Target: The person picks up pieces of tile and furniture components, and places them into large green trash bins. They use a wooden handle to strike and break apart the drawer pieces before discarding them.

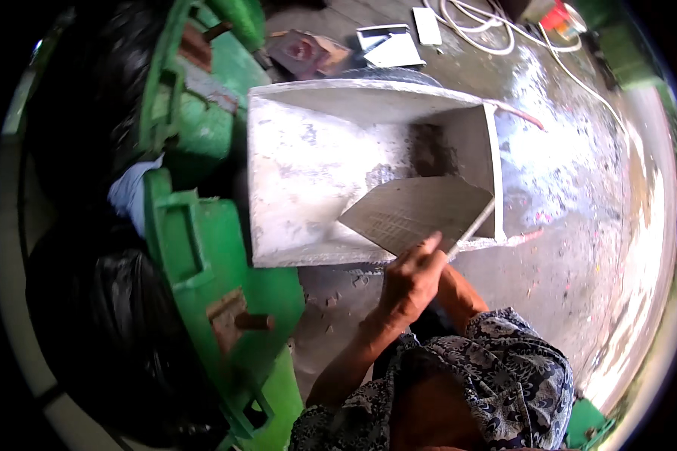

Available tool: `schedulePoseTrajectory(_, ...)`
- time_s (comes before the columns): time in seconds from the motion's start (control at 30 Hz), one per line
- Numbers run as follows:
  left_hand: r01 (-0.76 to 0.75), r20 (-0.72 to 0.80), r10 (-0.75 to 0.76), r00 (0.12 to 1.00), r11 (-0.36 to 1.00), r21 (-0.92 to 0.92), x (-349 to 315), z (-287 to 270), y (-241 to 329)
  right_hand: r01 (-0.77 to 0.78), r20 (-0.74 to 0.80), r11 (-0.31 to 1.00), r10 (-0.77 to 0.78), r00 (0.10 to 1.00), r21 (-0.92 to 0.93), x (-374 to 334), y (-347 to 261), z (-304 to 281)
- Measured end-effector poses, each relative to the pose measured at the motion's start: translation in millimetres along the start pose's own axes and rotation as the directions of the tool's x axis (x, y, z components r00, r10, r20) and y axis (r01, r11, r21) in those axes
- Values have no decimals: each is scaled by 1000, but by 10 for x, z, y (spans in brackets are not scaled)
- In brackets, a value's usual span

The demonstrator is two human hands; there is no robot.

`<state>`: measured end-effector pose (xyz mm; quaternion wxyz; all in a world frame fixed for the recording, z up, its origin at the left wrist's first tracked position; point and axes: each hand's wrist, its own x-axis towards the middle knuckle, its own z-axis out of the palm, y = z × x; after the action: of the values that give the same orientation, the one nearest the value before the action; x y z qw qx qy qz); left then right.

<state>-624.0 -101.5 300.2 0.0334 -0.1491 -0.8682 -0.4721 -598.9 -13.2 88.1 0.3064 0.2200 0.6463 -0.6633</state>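
Left hand clamped on grey panel; right hand mostly hidden, can't tell grip. Best kept steady, off barrow rim.

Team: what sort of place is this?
Probably a refuse-collection or bin-storage area, judging by the large green bins, the black plastic bags at their left and the scuffed, barrow-like tub beside them.

At four o'clock, the left hand is hiding the right hand. The grey board is covering part of the white cart. At eight o'clock, a black bag is fading into the dark.
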Motion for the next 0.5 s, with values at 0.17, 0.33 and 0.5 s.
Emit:
schedulePoseTrajectory(0.17,-193,-89,197,976,980,52,-654,-731,363,70,191,996,-57,980,-58,-884,-44,528)
schedulePoseTrajectory(0.33,-440,-193,466,863,883,165,-1424,-879,830,168,283,976,-123,951,-141,-1674,216,740)
schedulePoseTrajectory(0.5,-403,-478,626,617,772,491,-2479,-1302,1878,297,468,924,-158,870,-242,-2736,643,1196)
